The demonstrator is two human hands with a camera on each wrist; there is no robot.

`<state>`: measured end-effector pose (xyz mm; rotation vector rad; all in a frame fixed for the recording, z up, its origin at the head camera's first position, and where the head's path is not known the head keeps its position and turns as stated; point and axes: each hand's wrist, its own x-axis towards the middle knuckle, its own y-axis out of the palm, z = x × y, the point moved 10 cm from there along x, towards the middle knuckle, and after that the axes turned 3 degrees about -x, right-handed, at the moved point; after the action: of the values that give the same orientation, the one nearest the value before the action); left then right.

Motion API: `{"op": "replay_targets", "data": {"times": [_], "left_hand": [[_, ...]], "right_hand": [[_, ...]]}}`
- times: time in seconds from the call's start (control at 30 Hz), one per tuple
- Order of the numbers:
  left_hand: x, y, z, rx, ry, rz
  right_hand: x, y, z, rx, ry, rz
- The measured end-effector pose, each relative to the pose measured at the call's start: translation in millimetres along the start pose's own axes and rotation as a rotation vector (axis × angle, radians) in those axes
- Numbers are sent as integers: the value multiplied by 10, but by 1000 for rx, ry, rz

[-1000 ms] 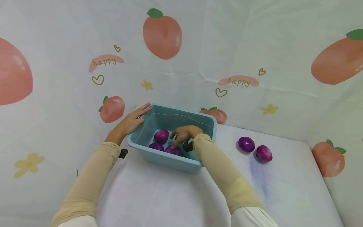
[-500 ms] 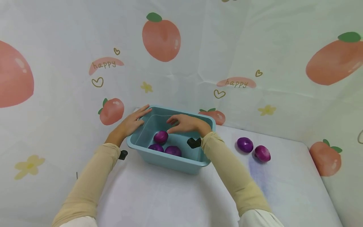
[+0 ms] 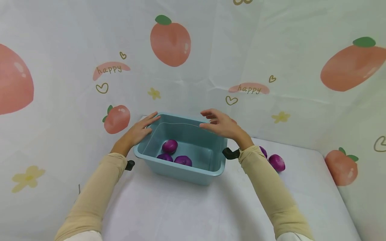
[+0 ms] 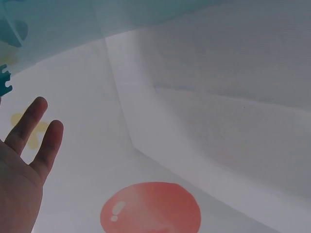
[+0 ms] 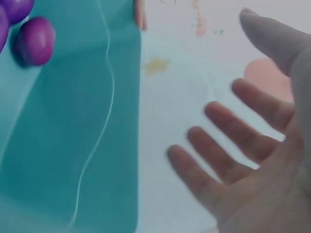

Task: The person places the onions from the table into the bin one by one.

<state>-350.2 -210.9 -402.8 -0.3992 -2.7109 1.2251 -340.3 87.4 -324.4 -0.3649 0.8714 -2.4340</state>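
Observation:
A light blue plastic bin point(image 3: 181, 174) holds three purple onions: one point(image 3: 170, 146) farther back, one point(image 3: 164, 157) at the front left and one point(image 3: 183, 161) at the front middle. My left hand point(image 3: 137, 132) rests on the bin's left rim with its fingers extended; in the left wrist view two of its fingers point(image 4: 51, 145) show spread. Over the bin's back right corner hovers my right hand point(image 3: 222, 125), fingers relaxed and apart. Its palm point(image 5: 272, 204) shows nothing held in the right wrist view.
Two more onions lie on the white-covered table point(image 3: 301, 187) to the right: one point(image 3: 276, 163) in plain sight, the other point(image 3: 263, 151) partly behind my right sleeve. A fruit-printed cloth point(image 3: 193, 77) hangs close behind the bin.
My right hand has lifted from the onions inside the bin and moved up and right, to above the back right corner. My left hand stays on the rim.

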Motion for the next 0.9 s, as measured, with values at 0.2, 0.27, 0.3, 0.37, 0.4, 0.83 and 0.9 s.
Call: {"op": "replay_targets", "data": {"times": [0.2, 0.27, 0.3, 0.37, 0.4, 0.83, 0.9], "left_hand": [[-8, 0, 8, -8, -6, 1], [-8, 1, 14, -13, -7, 1], [-6, 1, 17, -13, -7, 1], [-5, 0, 21, -17, -8, -2], [-3, 0, 23, -19, -8, -3], [9, -6, 29, -30, -8, -7], [15, 3, 28, -32, -7, -4]], "right_hand": [[-256, -300, -330, 19, 49, -180], [-344, -386, -456, -6, 61, -237], [-385, -429, -514, -27, 61, -265], [-462, -505, -632, -84, 60, -315], [-500, -539, -694, -114, 60, -337], [-966, -579, -1752, -399, 269, -359], [-1035, -554, -1883, -397, 304, -355]]}}
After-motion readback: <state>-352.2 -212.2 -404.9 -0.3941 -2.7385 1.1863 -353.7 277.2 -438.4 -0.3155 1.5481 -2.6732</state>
